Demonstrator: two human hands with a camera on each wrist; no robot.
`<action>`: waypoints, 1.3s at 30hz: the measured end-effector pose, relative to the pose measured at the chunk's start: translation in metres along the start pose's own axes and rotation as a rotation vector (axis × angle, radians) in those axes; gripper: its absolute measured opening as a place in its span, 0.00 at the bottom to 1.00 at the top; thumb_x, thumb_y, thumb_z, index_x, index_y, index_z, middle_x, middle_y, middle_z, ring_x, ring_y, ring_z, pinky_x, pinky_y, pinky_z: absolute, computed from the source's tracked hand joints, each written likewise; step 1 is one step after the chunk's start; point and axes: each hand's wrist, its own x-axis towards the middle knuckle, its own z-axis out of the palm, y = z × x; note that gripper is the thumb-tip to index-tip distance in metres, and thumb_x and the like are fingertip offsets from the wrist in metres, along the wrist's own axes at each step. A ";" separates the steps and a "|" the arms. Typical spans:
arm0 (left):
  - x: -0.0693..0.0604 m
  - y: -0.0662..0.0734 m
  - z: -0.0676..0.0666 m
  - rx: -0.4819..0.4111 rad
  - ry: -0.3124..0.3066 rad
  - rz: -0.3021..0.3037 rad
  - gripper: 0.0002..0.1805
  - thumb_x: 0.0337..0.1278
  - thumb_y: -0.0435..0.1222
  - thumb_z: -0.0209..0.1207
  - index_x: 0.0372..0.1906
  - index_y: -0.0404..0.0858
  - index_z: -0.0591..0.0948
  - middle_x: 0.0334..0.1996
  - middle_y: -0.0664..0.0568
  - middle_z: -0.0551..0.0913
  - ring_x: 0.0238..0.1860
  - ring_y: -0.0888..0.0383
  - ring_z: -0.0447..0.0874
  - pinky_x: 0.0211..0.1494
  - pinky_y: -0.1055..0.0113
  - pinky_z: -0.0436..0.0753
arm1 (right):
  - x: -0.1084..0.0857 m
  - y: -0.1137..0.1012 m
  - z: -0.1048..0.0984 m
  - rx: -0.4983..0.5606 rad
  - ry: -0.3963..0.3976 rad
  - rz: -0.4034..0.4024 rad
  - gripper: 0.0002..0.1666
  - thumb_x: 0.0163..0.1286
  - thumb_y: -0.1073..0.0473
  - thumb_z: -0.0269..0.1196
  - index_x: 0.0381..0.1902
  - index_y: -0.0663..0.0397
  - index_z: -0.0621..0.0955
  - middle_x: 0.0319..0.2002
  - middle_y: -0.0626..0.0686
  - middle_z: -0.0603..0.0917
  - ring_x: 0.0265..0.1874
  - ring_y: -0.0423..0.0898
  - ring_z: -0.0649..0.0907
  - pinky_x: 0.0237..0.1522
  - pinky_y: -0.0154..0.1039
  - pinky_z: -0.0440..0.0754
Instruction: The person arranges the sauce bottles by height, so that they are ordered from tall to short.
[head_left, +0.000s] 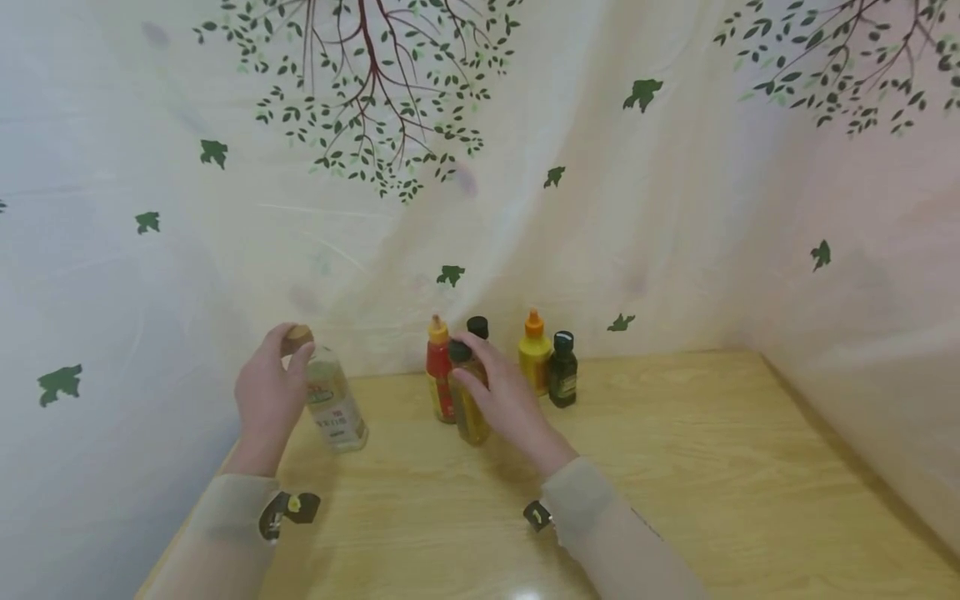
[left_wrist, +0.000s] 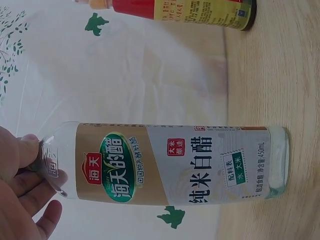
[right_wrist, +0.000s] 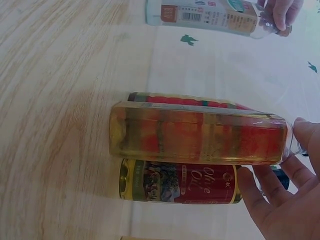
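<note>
My left hand (head_left: pixel 273 392) grips a clear glass bottle of white rice vinegar (left_wrist: pixel 170 165) at its neck and cap, on the left of the table. The vinegar bottle leans slightly in the head view. In the middle, my right hand (head_left: pixel 510 400) holds a dark-capped bottle of golden liquid (right_wrist: pixel 200 132) by the neck. Right behind that bottle stands a red squeeze bottle (head_left: pixel 438 375) with a yellow top, partly covered. An olive oil bottle (right_wrist: pixel 200 182) is beside the golden bottle, its dark cap (head_left: pixel 477 325) showing above my right hand.
Right of my right hand stand a yellow squeeze bottle (head_left: pixel 534 358) with an orange tip and a small dark bottle (head_left: pixel 563 371). A pale curtain (head_left: pixel 510 233) with printed leaves hangs behind and around the wooden table (head_left: pixel 675 450). The table's right edge meets the curtain.
</note>
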 end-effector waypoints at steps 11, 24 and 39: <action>-0.001 -0.002 0.000 -0.004 -0.038 -0.007 0.28 0.89 0.42 0.55 0.81 0.34 0.69 0.68 0.32 0.82 0.69 0.28 0.78 0.74 0.28 0.70 | 0.000 0.002 0.000 -0.006 -0.025 0.003 0.33 0.86 0.46 0.62 0.84 0.26 0.68 0.77 0.47 0.78 0.73 0.48 0.80 0.76 0.53 0.76; -0.003 0.004 -0.003 -0.055 -0.071 -0.006 0.40 0.88 0.47 0.55 0.90 0.38 0.53 0.86 0.35 0.58 0.84 0.31 0.57 0.82 0.29 0.60 | -0.006 0.001 -0.005 -0.023 -0.019 -0.013 0.33 0.85 0.48 0.63 0.83 0.29 0.69 0.62 0.47 0.86 0.52 0.47 0.85 0.57 0.50 0.87; -0.013 0.048 0.027 -0.089 0.166 0.229 0.29 0.77 0.36 0.69 0.76 0.32 0.76 0.64 0.32 0.78 0.64 0.33 0.76 0.60 0.38 0.81 | -0.009 0.002 -0.010 -0.022 -0.041 -0.018 0.33 0.86 0.49 0.62 0.82 0.22 0.69 0.49 0.43 0.83 0.44 0.45 0.81 0.42 0.44 0.85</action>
